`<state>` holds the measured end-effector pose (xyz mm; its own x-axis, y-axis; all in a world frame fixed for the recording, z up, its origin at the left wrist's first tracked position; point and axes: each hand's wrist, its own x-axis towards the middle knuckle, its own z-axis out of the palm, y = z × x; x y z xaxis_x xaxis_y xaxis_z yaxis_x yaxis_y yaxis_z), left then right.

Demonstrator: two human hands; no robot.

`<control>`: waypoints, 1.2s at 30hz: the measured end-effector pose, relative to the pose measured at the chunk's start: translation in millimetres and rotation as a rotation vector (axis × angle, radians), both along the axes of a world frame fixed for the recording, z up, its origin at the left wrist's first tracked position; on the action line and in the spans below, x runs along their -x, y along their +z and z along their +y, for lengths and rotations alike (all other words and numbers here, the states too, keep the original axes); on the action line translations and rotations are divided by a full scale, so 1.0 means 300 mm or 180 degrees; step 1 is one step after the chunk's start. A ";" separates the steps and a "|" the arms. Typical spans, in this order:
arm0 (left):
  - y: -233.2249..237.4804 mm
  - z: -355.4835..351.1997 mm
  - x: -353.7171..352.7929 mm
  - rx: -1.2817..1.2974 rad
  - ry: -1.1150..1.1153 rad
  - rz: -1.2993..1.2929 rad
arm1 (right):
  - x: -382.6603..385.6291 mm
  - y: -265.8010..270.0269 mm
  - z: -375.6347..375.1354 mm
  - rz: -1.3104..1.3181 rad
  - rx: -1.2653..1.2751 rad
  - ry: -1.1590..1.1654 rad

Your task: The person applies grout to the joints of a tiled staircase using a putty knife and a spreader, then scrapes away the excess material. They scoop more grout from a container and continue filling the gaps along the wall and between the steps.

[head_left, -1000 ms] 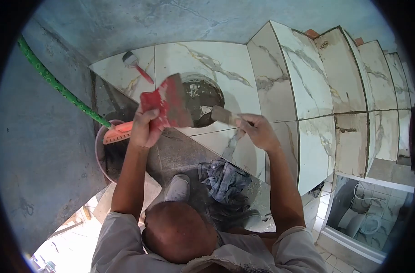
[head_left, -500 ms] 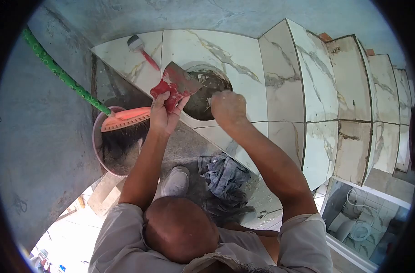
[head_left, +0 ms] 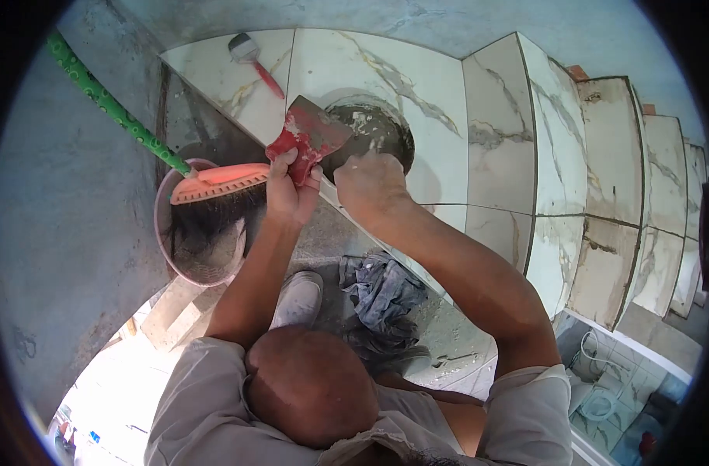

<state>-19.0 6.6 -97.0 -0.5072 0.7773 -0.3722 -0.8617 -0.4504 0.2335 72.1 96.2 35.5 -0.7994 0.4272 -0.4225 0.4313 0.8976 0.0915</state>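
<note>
My left hand [head_left: 290, 196] grips a red plastic spreader [head_left: 308, 133] smeared with grey paste, its broad edge tilted over the left side of a round bowl [head_left: 408, 147]. Wet grey mix lies in the bowl, which stands on a marbled tile step. My right hand [head_left: 374, 182] is closed in a fist above the bowl's near side, close to the spreader. Whatever it holds is hidden beneath the fingers. Behind the spreader, a flat brush-like tool with a red handle [head_left: 269, 80] rests on the tile.
An orange broom head [head_left: 222, 182] with a green handle leans in a pink bucket [head_left: 162, 221] at the left. Crumpled grey cloth [head_left: 381, 289] lies on the floor below the step. Tiled stairs [head_left: 560, 147] descend or rise to the right. A blue-grey wall [head_left: 82, 225] borders the left.
My right fist has moved left and slightly down, closer to the spreader. The left hand still grips the spreader. The whole view has shifted a little.
</note>
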 end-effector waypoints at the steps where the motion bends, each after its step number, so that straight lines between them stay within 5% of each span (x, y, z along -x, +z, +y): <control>1: -0.001 0.003 -0.006 0.0054 0.0014 -0.0057 | 0.009 0.011 0.001 -0.0098 0.0174 -0.0018; 14: 0.026 0.032 -0.041 0.0421 0.0188 0.0167 | 0.084 0.034 0.179 -0.1121 0.0969 0.0294; 21: 0.046 0.048 -0.054 0.0408 0.0211 0.0358 | 0.003 -0.017 0.298 -0.0816 0.1879 0.0511; 26: 0.052 0.048 -0.036 0.0421 0.0074 0.0415 | -0.086 0.055 0.364 -0.0817 0.2239 -0.0012; 31: 0.066 0.019 0.061 0.0033 -0.0388 0.0428 | -0.293 0.138 0.398 0.0281 0.3201 -0.1256; 33: 0.124 -0.001 0.087 -0.0198 -0.0636 0.0558 | -0.358 0.198 0.345 0.1594 0.3347 -0.1699; 36: 0.240 -0.038 0.088 -0.0388 -0.1057 0.0421 | -0.409 0.160 0.257 0.2738 0.2782 -0.1364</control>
